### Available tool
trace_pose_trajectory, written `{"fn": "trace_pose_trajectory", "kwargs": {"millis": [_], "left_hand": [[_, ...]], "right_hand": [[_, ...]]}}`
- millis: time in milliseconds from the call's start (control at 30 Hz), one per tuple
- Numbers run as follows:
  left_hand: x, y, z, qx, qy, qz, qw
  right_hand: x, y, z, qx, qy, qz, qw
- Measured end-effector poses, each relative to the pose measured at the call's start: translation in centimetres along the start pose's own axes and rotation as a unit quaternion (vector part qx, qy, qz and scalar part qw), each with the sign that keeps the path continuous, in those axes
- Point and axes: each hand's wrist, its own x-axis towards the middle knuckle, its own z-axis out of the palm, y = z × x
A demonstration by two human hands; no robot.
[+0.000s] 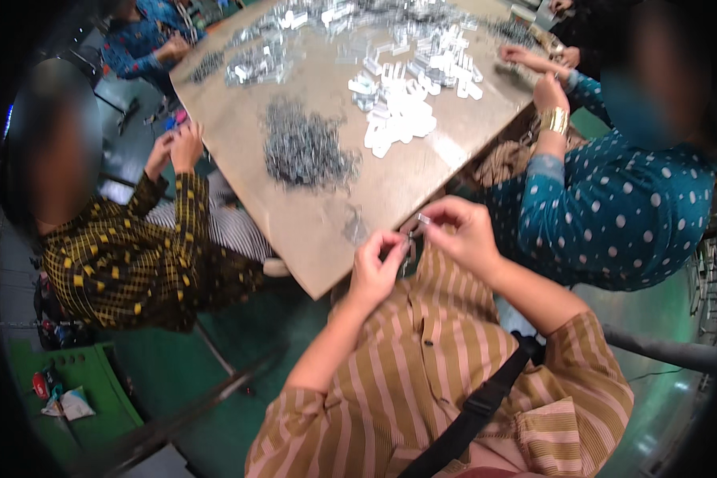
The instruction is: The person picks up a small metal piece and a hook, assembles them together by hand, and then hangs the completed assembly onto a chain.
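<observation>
Tabletop (251, 209) bears grey heaps (304, 147) above green floor (171, 358), left hand (374, 271) and right hand (466, 233) pinching small shiny parts (423, 218).

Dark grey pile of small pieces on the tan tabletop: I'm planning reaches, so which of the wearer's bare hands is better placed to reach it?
Probably the left hand: the dark grey pile lies ahead and leftward, so the right hand, pinching a small silvery piece, would reach across the left.

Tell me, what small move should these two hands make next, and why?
Perhaps the right hand should ease its small shiny piece toward the left hand, since the hands are close together and turned toward each other.
</observation>
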Motion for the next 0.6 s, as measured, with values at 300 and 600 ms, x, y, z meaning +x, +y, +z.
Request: {"fn": "trace_pose_trajectory", "kwargs": {"millis": [300,600], "left_hand": [[-7.3,-1.3,-8.9,0.08,-0.053,-0.119,0.988],[-28.9,-29.5,-16.2,0.229,-0.05,-0.43,0.872]], "right_hand": [[-1.3,0.2,-1.7,-0.026,-0.001,-0.015,1.0],[1.2,1.6,-2.3,-0.089,-0.057,-0.058,0.993]]}}
